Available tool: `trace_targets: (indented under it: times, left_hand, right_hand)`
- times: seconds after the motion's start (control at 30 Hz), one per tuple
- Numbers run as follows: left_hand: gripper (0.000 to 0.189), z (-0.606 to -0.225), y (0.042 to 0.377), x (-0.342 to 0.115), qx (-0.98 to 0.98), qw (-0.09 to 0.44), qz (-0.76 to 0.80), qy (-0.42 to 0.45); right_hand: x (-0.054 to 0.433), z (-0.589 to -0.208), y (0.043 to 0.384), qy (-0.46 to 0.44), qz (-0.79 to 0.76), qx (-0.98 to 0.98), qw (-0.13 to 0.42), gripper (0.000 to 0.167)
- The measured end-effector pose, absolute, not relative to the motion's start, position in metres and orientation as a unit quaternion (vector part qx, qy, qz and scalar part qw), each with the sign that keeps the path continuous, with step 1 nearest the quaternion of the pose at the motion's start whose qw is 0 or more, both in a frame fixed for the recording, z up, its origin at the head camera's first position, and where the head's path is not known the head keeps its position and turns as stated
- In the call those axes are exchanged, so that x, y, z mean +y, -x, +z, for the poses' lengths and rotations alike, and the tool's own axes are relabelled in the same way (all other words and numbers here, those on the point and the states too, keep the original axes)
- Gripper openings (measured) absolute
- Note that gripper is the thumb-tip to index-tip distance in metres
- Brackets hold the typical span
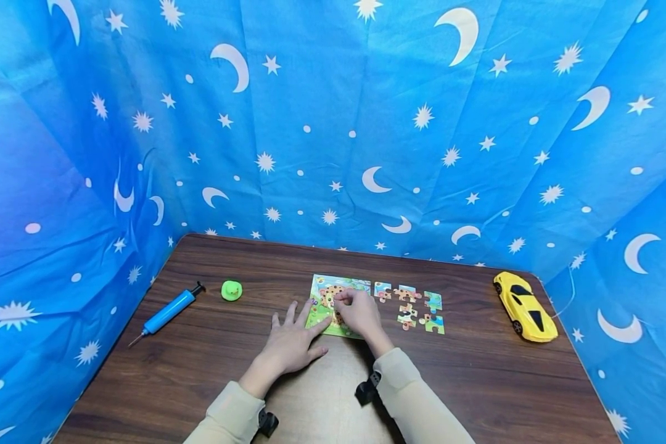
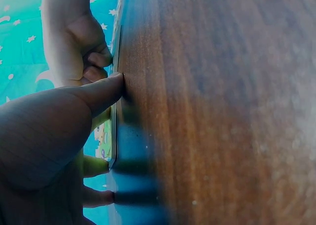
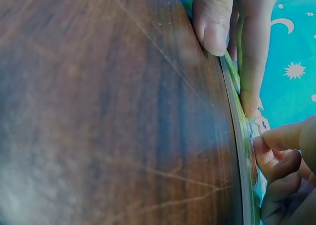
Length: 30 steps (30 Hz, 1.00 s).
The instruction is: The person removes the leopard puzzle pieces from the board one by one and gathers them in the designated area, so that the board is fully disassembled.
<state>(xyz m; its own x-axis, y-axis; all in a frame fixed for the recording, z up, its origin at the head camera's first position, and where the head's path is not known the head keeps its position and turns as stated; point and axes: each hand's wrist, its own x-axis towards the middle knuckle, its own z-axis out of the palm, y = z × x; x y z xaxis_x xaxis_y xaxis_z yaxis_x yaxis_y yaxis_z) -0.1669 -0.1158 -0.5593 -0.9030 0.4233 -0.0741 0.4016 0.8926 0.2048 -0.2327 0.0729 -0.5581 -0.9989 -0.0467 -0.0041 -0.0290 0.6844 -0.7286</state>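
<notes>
A jigsaw puzzle board (image 1: 317, 285) with a colourful spotted-animal picture and green ground lies flat on the table. My left hand (image 1: 291, 345) is spread at its lower left, thumb and index fingertip resting on the board's edge and surface, the other fingers on or beside its left side. My right hand (image 1: 361, 314) is over the board's middle, thumb and index finger pinching a small puzzle piece (image 3: 263, 122), tilted up from the board in the right wrist view. The curled fingers cover part of the picture.
Several loose puzzle pieces (image 1: 434, 324) lie to the right of the board. A yellow toy car (image 1: 527, 308) stands at the far right. On the left are a small green rubber duck (image 1: 231, 290) and a blue hand pump (image 1: 169, 312). Star-patterned blue cloth (image 1: 311, 123) hangs behind the table.
</notes>
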Motion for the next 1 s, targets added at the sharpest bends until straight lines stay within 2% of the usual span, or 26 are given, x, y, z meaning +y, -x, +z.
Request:
trace_targets:
  times: [0.8, 1.0]
  left_hand:
    - [0.06, -0.5593, 0.1684, -0.116, 0.971, 0.062, 0.082, -0.216]
    - [0.06, -0.5594, 0.1681, -0.1159, 0.971, 0.065, 0.086, -0.215]
  right_hand:
    - [0.0735, -0.5515, 0.2347, -0.01, -0.465, 0.884, 0.047, 0.009]
    - [0.0758, -0.5549, 0.2343, 0.005, -0.5, 0.865, 0.036, 0.01]
